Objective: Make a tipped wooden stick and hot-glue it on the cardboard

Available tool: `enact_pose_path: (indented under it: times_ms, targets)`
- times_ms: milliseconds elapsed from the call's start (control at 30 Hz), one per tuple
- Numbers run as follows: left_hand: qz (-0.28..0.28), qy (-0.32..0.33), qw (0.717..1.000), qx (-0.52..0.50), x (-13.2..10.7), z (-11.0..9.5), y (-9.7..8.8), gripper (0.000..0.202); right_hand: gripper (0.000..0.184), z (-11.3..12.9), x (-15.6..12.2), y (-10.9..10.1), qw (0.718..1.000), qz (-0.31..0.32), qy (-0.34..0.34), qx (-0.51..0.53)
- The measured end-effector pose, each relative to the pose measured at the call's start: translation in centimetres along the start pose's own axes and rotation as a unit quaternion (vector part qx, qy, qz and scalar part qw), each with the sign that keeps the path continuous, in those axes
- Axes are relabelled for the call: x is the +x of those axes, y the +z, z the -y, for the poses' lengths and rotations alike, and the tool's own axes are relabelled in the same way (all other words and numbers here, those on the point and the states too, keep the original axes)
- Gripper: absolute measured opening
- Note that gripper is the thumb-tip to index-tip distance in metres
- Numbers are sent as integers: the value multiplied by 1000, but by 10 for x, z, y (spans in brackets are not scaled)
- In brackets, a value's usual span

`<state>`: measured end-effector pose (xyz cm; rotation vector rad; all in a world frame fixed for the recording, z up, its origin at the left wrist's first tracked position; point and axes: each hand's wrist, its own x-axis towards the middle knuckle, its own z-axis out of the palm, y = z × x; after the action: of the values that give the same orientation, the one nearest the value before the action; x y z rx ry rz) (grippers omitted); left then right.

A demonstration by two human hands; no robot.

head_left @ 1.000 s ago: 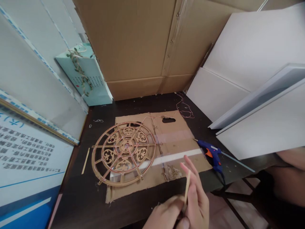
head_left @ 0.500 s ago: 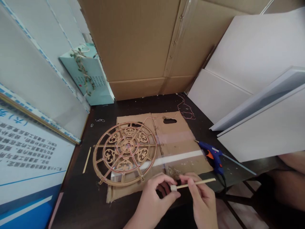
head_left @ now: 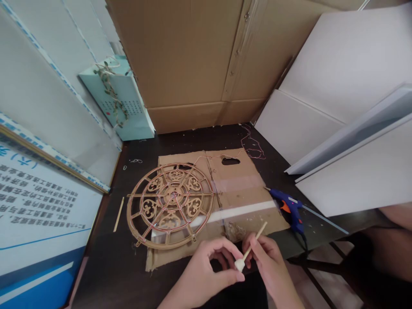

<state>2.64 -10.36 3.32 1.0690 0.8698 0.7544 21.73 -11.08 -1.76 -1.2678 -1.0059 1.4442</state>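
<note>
Between the thumb and fingertips of my left hand (head_left: 207,268) is a small whitish lump (head_left: 239,265); what it is made of, I cannot tell. It sits at the lower end of a thin wooden stick (head_left: 261,230). My right hand (head_left: 268,259) pinches that stick, which tilts up to the right. Both hands are over the table's front edge. Behind them a round openwork wooden wheel (head_left: 172,195), with thin reddish wire along its rings, lies partly on a flat cardboard sheet (head_left: 238,182). A blue hot glue gun (head_left: 292,209) rests right of the sheet.
A second wooden stick (head_left: 118,214) lies left of the wheel. Loose thin wire (head_left: 254,143) curls at the back. A tall cardboard wall (head_left: 186,56), a light-green box (head_left: 125,103) and white panels (head_left: 347,171) bound the dark table. Part of a person shows at the far right.
The stick has swung from nearly level to steeply tilted, its free end now up and to the left. Both hands keep their pinch, the right one slightly turned.
</note>
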Motion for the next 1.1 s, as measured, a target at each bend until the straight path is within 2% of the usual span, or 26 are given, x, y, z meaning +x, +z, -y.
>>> enact_pose_path:
  times_ms: [133, 467, 667, 867, 1100]
  targets:
    - [19, -12, 1000, 1, -1, -1, 0, 30, 46, 5, 1, 6, 999, 39, 15, 26]
    - [21, 22, 999, 45, -3, 1, 0, 25, 48, 11, 3, 11, 999, 49, 6, -15]
    - [12, 62, 991, 116, -3, 5, 2, 20, 45, 16, -1, 13, 997, 61, 8, -49]
    - [15, 80, 989, 121, -3, 8, 4, 16, 47, 17, -1, 15, 997, 49, 17, -62]
    - [5, 84, 990, 117, -5, 13, 4, 16, 48, 17, 1, 12, 995, 69, 26, -62]
